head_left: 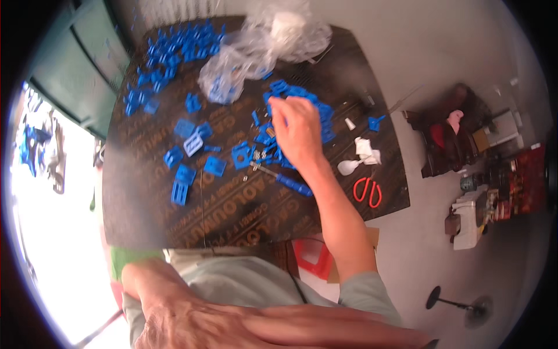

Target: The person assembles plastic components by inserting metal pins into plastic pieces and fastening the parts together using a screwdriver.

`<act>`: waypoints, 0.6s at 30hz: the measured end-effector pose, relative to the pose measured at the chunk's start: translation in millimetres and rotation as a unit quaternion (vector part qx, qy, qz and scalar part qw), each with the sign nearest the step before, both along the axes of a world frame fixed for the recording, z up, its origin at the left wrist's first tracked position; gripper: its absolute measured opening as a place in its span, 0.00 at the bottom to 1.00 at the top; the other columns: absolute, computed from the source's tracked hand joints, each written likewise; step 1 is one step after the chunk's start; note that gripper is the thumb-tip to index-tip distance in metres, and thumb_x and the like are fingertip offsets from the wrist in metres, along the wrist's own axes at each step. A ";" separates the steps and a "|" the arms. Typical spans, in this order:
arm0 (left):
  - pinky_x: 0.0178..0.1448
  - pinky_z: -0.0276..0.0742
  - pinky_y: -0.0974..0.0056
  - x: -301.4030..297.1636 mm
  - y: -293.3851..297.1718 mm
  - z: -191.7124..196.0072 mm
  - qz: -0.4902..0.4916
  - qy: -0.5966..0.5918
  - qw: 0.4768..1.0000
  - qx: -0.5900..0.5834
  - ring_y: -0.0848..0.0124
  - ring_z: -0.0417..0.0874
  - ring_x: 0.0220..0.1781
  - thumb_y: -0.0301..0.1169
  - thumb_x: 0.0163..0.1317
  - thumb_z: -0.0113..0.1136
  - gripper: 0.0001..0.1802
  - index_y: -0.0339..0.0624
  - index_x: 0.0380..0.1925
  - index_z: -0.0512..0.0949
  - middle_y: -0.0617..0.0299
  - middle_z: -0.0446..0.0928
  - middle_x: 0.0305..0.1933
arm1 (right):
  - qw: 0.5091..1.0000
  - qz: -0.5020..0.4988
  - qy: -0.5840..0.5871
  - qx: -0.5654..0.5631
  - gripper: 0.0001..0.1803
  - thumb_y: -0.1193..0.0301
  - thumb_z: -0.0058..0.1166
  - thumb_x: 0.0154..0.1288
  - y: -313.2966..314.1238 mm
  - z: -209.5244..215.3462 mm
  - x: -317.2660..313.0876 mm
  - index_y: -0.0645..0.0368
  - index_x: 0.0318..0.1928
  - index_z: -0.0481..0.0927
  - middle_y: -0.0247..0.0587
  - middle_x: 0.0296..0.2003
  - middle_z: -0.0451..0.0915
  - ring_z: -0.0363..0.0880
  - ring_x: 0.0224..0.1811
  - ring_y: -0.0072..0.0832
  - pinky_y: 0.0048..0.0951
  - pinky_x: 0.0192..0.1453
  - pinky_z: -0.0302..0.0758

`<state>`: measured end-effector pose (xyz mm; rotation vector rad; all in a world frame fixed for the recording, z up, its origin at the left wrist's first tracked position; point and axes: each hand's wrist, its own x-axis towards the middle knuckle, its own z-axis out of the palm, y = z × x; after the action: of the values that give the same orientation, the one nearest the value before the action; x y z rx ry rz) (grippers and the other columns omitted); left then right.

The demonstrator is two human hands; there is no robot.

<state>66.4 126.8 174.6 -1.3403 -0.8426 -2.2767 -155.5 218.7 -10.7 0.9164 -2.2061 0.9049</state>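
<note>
Head view, the only one supplied. The right hand [297, 132] reaches out over the dark tabletop [145, 203] and rests on a heap of blue plastic parts [302, 107] near the tabletop's middle. Its fingers [278, 111] curl down into the heap; whether they pinch a part or merely touch the pile cannot be told, since the back of the hand hides the tips. The left hand [192, 317] lies close under the camera at the lower edge, flat and relaxed against the person's pale green clothing, holding nothing visible.

More blue parts lie scattered to the left [192, 142] and in a second cluster at the far left corner [174, 46]. A clear plastic bag [232, 70] with some blue parts inside sits beyond the hand, and a second crumpled bag with something white in it [290, 32] lies farther back. A blue-handled screwdriver [285, 180] lies just by the wrist, next to a few small metal pieces. Red-handled scissors [367, 191] lie near the right edge, with white scraps [363, 152] beside them.

Risks, as judged: the forearm crosses directly above the screwdriver and the small metal pieces, so drawing it back low could sweep them off. The scissors lie close to the edge and could be knocked to the floor by an elbow. Loose parts near the heap may scatter if the fingers dig in roughly.
</note>
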 end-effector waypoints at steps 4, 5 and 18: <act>0.67 0.81 0.42 -4.7 -1.3 -4.8 -0.133 -0.151 0.979 0.012 0.33 0.85 0.61 0.57 0.84 0.42 0.43 0.17 0.60 0.80 0.21 0.81 0.60 | 1.000 0.006 0.002 0.025 0.09 0.73 0.63 0.74 10.2 3.0 -13.8 0.60 0.49 0.90 0.44 0.41 0.90 0.88 0.47 0.44 0.44 0.57 0.80; 0.68 0.80 0.44 -3.9 -2.0 -2.6 -0.163 -0.189 0.968 0.014 0.35 0.84 0.62 0.57 0.84 0.43 0.43 0.17 0.61 0.79 0.22 0.81 0.61 | 1.000 0.020 0.011 0.006 0.07 0.75 0.63 0.72 9.7 4.2 -18.2 0.60 0.47 0.89 0.45 0.33 0.86 0.86 0.41 0.47 0.48 0.51 0.79; 0.81 0.70 0.54 9.0 -33.8 3.0 -0.577 -0.366 0.728 -0.060 0.47 0.81 0.72 0.52 0.81 0.52 0.42 0.16 0.70 0.72 0.30 0.80 0.66 | 0.999 -0.027 -0.007 0.021 0.09 0.72 0.64 0.74 2.4 0.6 1.4 0.57 0.50 0.90 0.42 0.42 0.91 0.84 0.54 0.44 0.47 0.65 0.75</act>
<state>75.4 92.9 177.6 -1.0911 -0.2762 -3.9635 -154.1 221.2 -10.1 0.8673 -2.2590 0.8455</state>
